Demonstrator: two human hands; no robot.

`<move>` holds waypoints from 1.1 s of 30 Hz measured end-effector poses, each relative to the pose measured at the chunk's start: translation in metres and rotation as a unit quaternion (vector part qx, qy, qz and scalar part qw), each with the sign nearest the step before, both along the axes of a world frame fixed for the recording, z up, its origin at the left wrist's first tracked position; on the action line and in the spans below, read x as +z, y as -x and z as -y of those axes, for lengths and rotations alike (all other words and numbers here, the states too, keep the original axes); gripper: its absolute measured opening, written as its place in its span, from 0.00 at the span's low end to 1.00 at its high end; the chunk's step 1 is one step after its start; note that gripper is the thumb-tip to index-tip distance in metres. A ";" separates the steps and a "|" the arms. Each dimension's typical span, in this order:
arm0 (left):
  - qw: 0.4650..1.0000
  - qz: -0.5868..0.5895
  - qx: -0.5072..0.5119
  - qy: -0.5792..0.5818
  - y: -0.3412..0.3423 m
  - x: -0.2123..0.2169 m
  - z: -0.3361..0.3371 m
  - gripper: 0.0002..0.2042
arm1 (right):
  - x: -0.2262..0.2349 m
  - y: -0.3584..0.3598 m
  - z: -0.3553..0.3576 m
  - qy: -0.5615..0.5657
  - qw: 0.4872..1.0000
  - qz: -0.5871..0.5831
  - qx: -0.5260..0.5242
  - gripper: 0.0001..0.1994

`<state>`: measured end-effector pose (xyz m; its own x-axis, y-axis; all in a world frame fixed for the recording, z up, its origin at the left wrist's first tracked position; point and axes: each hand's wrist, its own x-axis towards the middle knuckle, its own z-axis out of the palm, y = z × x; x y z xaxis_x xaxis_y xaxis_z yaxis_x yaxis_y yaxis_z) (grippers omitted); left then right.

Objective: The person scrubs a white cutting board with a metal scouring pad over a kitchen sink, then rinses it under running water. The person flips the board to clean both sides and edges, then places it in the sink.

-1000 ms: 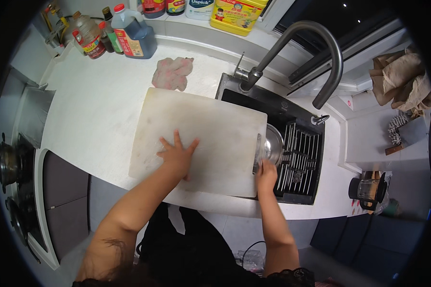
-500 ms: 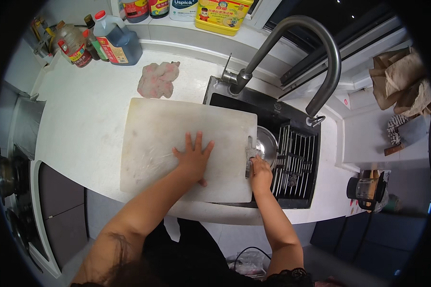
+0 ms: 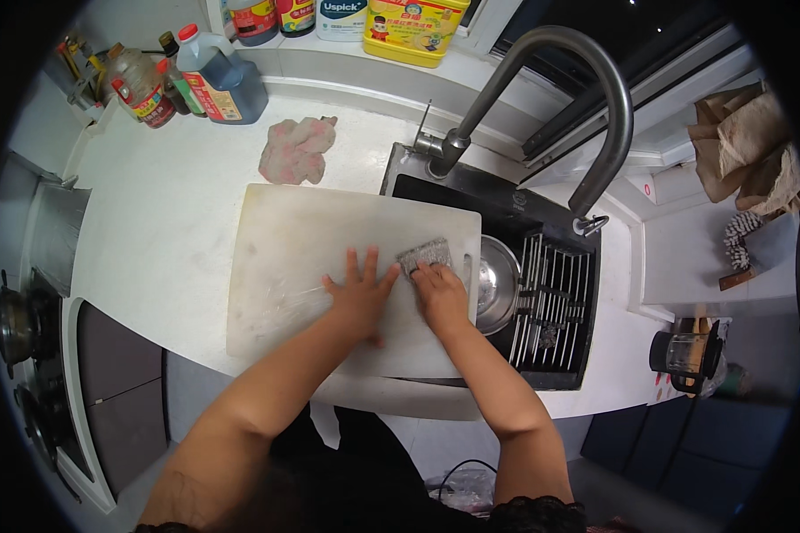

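Two hands on the cutting board (image 3: 311, 258) here, which sits mid-frame with its long axis running left to right and its right end hanging over the sink (image 3: 542, 293). My left hand (image 3: 362, 295) is flat, fingers spread, palm pressing down on the board and gripping nothing. My right hand (image 3: 440, 293) is just beside it, fingertips curled down on a small grey scouring pad (image 3: 425, 255), pinning it against the board more than actually clenching it.

The pad lies at the tips of my right fingers, toward the top of the frame, near the board's right edge, so the right hand is clearly the nearer one. The rest of the board stretches off to the left of the pad.

Containers: the sink holds a metal bowl (image 3: 496, 282), half tucked under the board's edge, next to a dark wire rack (image 3: 556, 302). Can't tell if anything's in the bowl. Pink rag (image 3: 298, 149) sits on the counter above the board, bottles (image 3: 187, 80) upper left.
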<state>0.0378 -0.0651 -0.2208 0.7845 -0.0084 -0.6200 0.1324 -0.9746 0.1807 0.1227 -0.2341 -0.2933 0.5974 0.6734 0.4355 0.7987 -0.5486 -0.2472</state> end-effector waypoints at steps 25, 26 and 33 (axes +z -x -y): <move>0.977 0.202 -0.020 0.066 0.081 -0.043 -0.078 0.55 | 0.012 0.081 -0.027 0.031 0.985 -0.121 -0.116 0.04; 0.978 0.198 -0.026 0.063 0.081 -0.043 -0.080 0.55 | 0.007 0.065 -0.020 0.043 0.981 -0.109 -0.156 0.04; 0.998 0.052 0.027 -0.016 0.077 0.004 -0.097 0.56 | 0.010 0.094 -0.060 0.009 0.981 -0.155 -0.118 0.12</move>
